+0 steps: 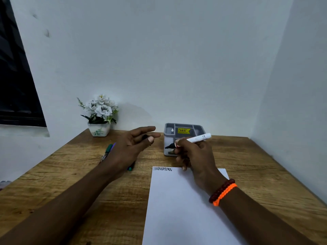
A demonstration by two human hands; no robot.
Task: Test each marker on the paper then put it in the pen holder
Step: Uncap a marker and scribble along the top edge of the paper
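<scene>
My right hand [192, 153] grips a white marker [198, 138] with its black tip bare and pointing left, held above the top edge of the white paper [178, 206]. A black zigzag scribble [162, 169] marks the paper's top left corner. In my left hand [131, 149], raised over the desk, a small black cap [145, 137] is pinched between thumb and fingers. Under that hand lie several more markers [108, 151], green and purple, partly hidden. The grey pen holder [183, 133] with a yellow price sticker stands just behind my right hand.
A white pot of artificial white flowers [100, 117] stands at the desk's back left. The wooden desk [70, 183] meets white walls behind and on the right. A dark window [16, 85] is at the left.
</scene>
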